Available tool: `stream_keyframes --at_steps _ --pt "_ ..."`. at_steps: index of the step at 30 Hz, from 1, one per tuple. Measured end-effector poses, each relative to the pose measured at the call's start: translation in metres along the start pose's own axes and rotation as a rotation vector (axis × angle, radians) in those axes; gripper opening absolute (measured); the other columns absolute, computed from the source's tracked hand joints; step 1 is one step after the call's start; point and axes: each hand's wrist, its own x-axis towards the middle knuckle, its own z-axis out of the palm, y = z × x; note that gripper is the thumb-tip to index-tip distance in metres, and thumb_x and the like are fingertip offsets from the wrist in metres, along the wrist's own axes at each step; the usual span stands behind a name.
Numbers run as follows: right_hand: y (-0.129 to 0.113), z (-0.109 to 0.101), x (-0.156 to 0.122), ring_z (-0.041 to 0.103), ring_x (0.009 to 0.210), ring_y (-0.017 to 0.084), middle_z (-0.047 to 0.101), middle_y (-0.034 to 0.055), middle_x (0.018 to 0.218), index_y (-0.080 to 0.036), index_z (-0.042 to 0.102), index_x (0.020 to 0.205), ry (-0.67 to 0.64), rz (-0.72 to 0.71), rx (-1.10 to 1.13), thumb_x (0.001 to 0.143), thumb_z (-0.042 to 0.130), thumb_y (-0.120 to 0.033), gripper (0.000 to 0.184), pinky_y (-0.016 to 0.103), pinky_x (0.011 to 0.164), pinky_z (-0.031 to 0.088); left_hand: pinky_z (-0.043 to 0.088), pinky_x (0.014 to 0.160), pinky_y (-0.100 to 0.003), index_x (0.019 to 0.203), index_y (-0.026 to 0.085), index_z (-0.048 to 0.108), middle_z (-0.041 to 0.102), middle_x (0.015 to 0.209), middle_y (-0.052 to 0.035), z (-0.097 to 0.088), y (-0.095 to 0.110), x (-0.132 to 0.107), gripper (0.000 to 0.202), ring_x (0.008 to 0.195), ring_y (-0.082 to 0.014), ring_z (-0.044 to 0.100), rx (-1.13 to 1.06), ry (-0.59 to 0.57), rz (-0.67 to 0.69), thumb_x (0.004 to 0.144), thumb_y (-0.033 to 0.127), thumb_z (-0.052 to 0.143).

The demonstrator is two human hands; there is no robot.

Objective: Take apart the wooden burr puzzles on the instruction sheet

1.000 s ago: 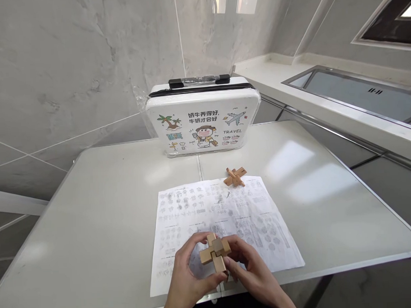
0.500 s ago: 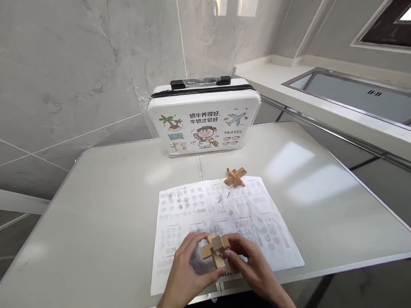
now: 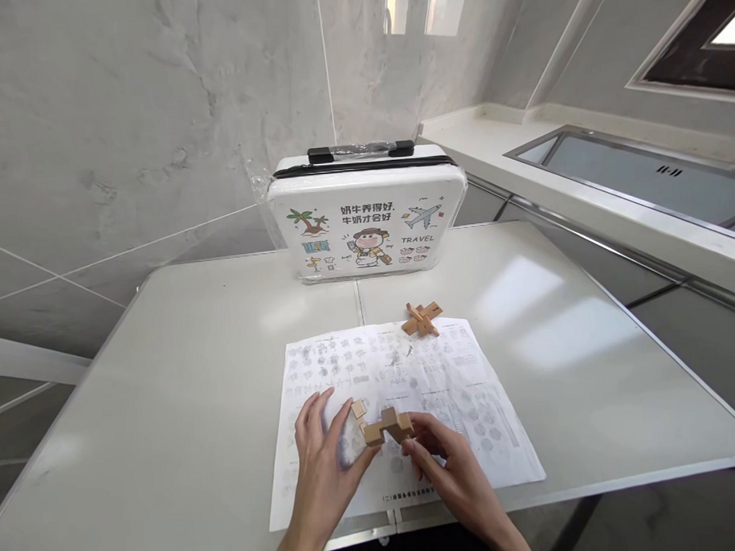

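Note:
Between my hands, over the paper sheet, is a wooden burr puzzle [image 3: 389, 423] of notched bars, partly apart. My right hand [image 3: 450, 465] pinches its right end between thumb and bent fingers. A pale notched wooden puzzle piece [image 3: 358, 409] sticks out at the upper left. My left hand [image 3: 322, 454] grips that piece between index fingertip and thumb, its other fingers spread. The thumb also lies close under the left end of the puzzle; whether it touches there is hard to tell. Farther back, a second, browner wooden puzzle [image 3: 422, 319] rests at the sheet's top edge.
The printed instruction sheet [image 3: 482, 456] lies on a pale folding table [image 3: 184, 394] with a centre seam. A white cartoon-printed case [image 3: 369, 219] in plastic wrap stands at the back against the grey wall. A counter with a sink [image 3: 629, 170] is at the right.
My left hand has moved left and slightly up, its fingers spreading. The puzzle's pale piece has shifted to the upper left, and the cross shape has come partly apart. My right hand has barely moved.

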Motion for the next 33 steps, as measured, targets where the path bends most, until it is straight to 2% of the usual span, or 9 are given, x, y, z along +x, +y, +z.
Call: stream_keyframes --at_steps 4,7,11,18,20,23,27,33 --pt "0.004 0.001 -0.001 0.06 0.064 0.016 0.066 0.0061 0.089 -0.019 0.066 0.121 0.0 -0.004 -0.025 0.104 0.055 -0.054 0.04 0.028 0.06 0.048 0.045 0.115 -0.064 0.147 0.036 0.054 0.045 0.158 -0.0096 -0.008 0.005 -0.002 0.059 0.151 -0.0383 0.033 -0.068 -0.03 0.01 0.092 0.045 0.075" --pt "0.006 0.003 -0.001 0.06 0.065 0.017 0.067 0.0067 0.089 -0.019 0.066 0.123 0.003 -0.007 -0.046 0.104 0.054 -0.054 0.041 0.029 0.061 0.048 0.047 0.114 -0.059 0.137 0.037 0.064 0.056 0.149 -0.0072 -0.015 0.009 -0.004 0.043 0.147 -0.0361 0.039 -0.146 -0.039 0.082 0.095 0.043 0.073" --pt "0.003 0.004 -0.002 0.06 0.07 0.019 0.067 0.0063 0.087 -0.019 0.068 0.12 0.002 -0.009 -0.065 0.104 0.056 -0.054 0.04 0.029 0.063 0.049 0.052 0.108 -0.052 0.119 0.034 0.072 0.068 0.133 -0.0057 -0.02 0.013 -0.006 0.022 0.138 -0.0326 0.051 -0.226 0.013 0.133 0.098 0.032 0.067" --pt "-0.008 0.008 -0.001 0.063 0.067 0.017 0.069 0.0034 0.084 -0.021 0.07 0.112 -0.185 -0.026 -0.025 0.104 0.057 -0.05 0.033 0.027 0.065 0.048 0.053 0.105 -0.047 0.107 0.031 0.071 0.073 0.12 -0.0048 -0.023 0.016 -0.005 0.011 0.13 -0.0286 0.056 -0.286 0.049 0.113 0.098 0.026 0.066" --pt "-0.008 0.01 -0.001 0.063 0.068 0.017 0.069 0.0037 0.086 -0.021 0.069 0.114 -0.189 -0.035 -0.036 0.105 0.056 -0.049 0.032 0.027 0.065 0.048 0.053 0.104 -0.047 0.104 0.029 0.071 0.073 0.118 -0.0055 -0.024 0.014 -0.005 0.008 0.128 -0.0288 0.057 -0.263 0.087 0.091 0.098 0.027 0.067" --pt "-0.006 0.012 0.001 0.062 0.068 0.017 0.068 0.0044 0.086 -0.021 0.068 0.114 -0.117 -0.027 -0.111 0.105 0.055 -0.049 0.032 0.027 0.061 0.046 0.052 0.102 -0.047 0.096 0.028 0.068 0.073 0.113 -0.0058 -0.024 0.01 -0.006 0.001 0.124 -0.0291 0.059 -0.184 0.206 0.044 0.097 0.027 0.068" --pt "0.0 0.012 0.006 0.059 0.066 0.019 0.067 0.0046 0.085 -0.023 0.066 0.11 0.028 0.0 -0.261 0.104 0.055 -0.049 0.029 0.029 0.057 0.041 0.051 0.099 -0.048 0.09 0.026 0.065 0.073 0.107 -0.0055 -0.023 0.0 -0.007 0.007 0.118 -0.0295 0.061 -0.062 0.345 0.046 0.094 0.025 0.071" --pt "0.008 0.017 0.014 0.062 0.058 0.02 0.069 0.0027 0.074 -0.025 0.062 0.098 0.135 -0.042 -0.47 0.102 0.059 -0.042 0.018 0.03 0.052 0.036 0.05 0.098 -0.052 0.087 0.026 0.063 0.074 0.105 -0.0057 -0.019 -0.005 -0.01 0.012 0.115 -0.0319 0.062 0.07 0.368 0.079 0.091 0.026 0.074"
